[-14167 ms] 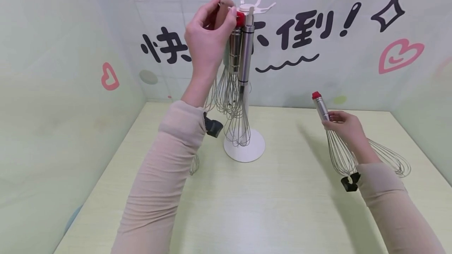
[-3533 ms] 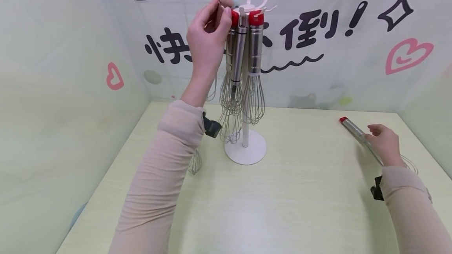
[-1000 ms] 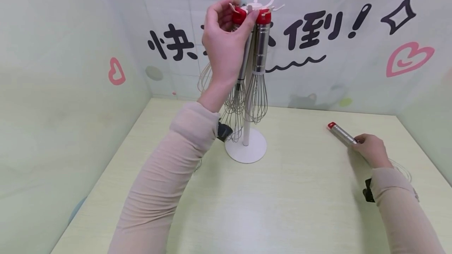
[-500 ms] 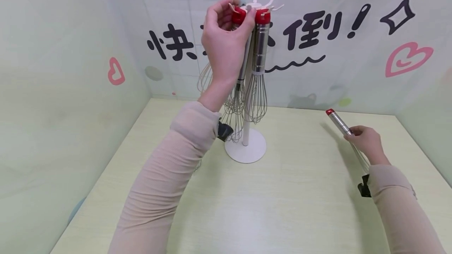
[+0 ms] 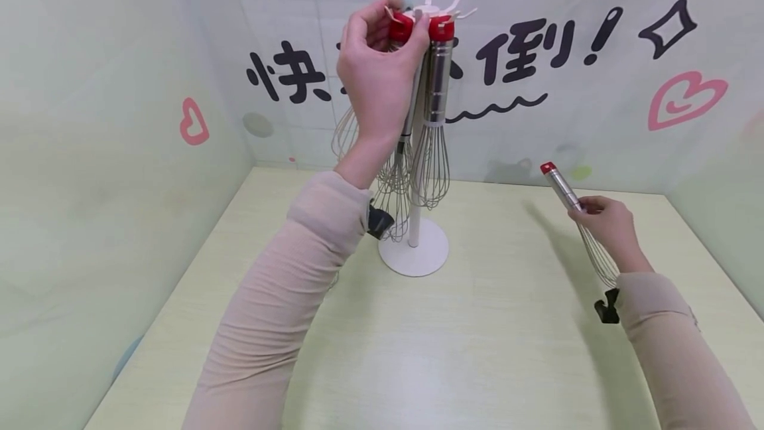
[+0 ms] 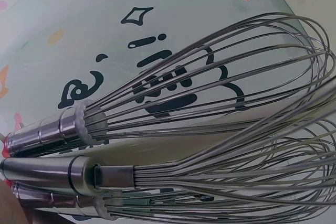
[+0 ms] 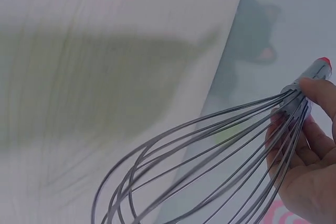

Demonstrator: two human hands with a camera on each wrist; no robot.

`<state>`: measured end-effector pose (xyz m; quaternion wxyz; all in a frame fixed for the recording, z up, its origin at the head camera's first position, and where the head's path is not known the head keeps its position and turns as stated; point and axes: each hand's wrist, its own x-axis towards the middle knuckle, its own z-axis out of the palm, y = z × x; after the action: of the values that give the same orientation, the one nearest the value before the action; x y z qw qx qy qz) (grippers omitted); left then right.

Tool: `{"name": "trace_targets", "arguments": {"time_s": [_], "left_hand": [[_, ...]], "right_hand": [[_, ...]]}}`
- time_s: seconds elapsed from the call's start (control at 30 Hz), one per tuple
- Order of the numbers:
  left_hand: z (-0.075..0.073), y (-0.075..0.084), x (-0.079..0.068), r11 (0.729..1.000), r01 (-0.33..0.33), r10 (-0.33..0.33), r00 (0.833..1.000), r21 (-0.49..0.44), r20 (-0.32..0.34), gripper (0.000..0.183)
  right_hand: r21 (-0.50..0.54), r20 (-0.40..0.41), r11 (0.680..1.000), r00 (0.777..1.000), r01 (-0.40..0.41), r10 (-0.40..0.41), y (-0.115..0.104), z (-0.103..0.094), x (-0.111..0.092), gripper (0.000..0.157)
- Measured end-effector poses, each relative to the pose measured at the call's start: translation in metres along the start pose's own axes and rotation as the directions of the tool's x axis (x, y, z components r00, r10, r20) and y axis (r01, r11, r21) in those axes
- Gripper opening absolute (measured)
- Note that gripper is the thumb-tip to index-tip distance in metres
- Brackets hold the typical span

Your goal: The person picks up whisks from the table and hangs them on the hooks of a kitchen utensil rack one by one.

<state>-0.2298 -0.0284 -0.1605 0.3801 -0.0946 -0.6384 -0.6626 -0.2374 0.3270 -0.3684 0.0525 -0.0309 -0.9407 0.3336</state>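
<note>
My right hand grips a steel whisk with a red end cap, around where its handle meets the wires. It is tilted above the table, red end up and away; the right wrist view shows its wire loops. My left hand is raised at the top of a white hook stand, thumb and curled fingers around its hooks and the whisk ends there. Beside that thumb hangs a red-capped whisk. A plain steel whisk hangs next to it, partly hidden by the hand in the head view.
Several whisks hang close together on the stand, some behind my left arm. Upper hooks point outward on the right. The pale table meets a printed back wall and side walls.
My right hand has picked the whisk up off the table and moved it up and leftward. Since the earliest frame, a red-capped whisk has been hung on the stand's right. My left hand has shifted rightward.
</note>
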Motion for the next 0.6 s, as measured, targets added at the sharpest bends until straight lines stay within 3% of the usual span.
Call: {"name": "trace_targets", "arguments": {"time_s": [0.23,0.6], "left_hand": [[0.001,0.000,-0.001,0.999,-0.029,0.030,0.999,0.034,-0.015,0.045],[0.000,-0.001,0.001,0.999,-0.036,0.036,0.999,0.014,-0.026,0.041]], "right_hand": [[0.043,-0.032,0.999,0.999,0.002,0.000,-0.018,-0.002,0.000,0.052],[0.117,-0.030,0.993,1.000,0.012,-0.008,-0.048,-0.004,-0.003,0.055]]}}
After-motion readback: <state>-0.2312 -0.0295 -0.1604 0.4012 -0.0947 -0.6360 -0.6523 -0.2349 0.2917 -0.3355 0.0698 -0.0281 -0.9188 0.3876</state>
